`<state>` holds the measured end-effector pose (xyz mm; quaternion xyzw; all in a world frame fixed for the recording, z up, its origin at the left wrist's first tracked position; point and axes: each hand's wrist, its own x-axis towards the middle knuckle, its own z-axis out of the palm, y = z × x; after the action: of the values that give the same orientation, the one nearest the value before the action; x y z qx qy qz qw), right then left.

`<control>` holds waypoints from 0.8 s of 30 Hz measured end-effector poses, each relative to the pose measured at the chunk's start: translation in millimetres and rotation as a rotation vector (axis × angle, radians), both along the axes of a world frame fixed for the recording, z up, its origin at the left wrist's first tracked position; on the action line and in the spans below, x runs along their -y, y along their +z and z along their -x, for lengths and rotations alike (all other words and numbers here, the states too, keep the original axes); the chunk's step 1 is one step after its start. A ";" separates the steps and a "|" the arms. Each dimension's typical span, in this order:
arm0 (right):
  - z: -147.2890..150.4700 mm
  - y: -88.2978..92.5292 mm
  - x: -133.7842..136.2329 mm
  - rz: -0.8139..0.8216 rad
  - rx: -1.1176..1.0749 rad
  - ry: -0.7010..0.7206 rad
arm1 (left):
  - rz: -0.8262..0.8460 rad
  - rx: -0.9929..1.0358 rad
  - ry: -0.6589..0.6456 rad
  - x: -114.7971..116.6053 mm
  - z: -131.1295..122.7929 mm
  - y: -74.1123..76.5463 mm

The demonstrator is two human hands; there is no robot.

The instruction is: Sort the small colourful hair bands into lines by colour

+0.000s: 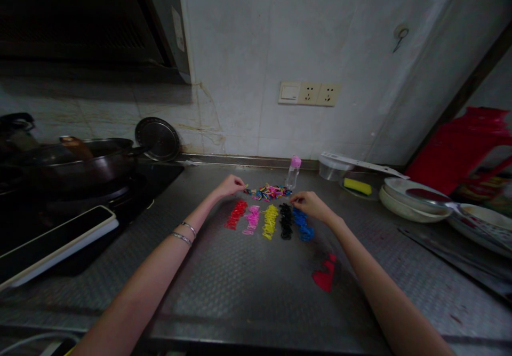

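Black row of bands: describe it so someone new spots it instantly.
On the steel counter, under the wall sockets, five coloured rows of small bands lie side by side. The black row is fourth from the left, between the yellow row and the blue row, near the right hand; it is the only dark one.

No writing, label, brand or number is legible anywhere in view.

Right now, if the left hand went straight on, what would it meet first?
Probably the mixed pile of coloured bands, right beside the left hand, though depth is unclear.
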<state>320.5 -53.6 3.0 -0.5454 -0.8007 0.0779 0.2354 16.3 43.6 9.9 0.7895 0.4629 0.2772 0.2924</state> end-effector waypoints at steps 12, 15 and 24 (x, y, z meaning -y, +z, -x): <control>1.7 0.1 1.7 -0.028 -0.010 -0.009 | -0.004 -0.191 -0.439 57.9 -55.1 35.0; 2.2 0.2 2.3 -0.030 -0.016 -0.013 | 0.041 -0.274 -0.513 66.8 -62.2 36.2; 4.0 1.8 4.3 -0.028 -0.024 -0.033 | 0.134 -0.406 -0.599 71.5 -64.5 35.9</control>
<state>316.6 -57.9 4.8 -0.5544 -0.7896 0.0695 0.2537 80.8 -27.9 45.9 0.9080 0.2772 -0.0142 0.3139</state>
